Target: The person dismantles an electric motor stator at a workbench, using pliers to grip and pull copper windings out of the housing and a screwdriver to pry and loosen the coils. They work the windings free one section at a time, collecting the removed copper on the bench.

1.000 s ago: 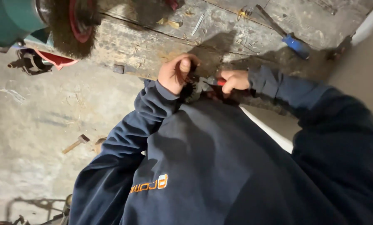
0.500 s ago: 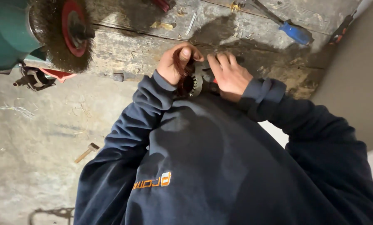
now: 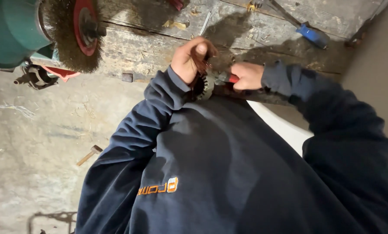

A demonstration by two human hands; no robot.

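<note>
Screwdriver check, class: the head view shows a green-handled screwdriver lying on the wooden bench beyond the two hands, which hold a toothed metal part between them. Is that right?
Not quite. In the head view the screwdriver has a blue handle, not green. The rest stands: it lies on the wooden bench beyond the left hand and right hand, which hold the toothed metal part between them.

Left hand grips a toothed metal part; right hand holds a red-handled tool against it, above the wooden counter.
</note>
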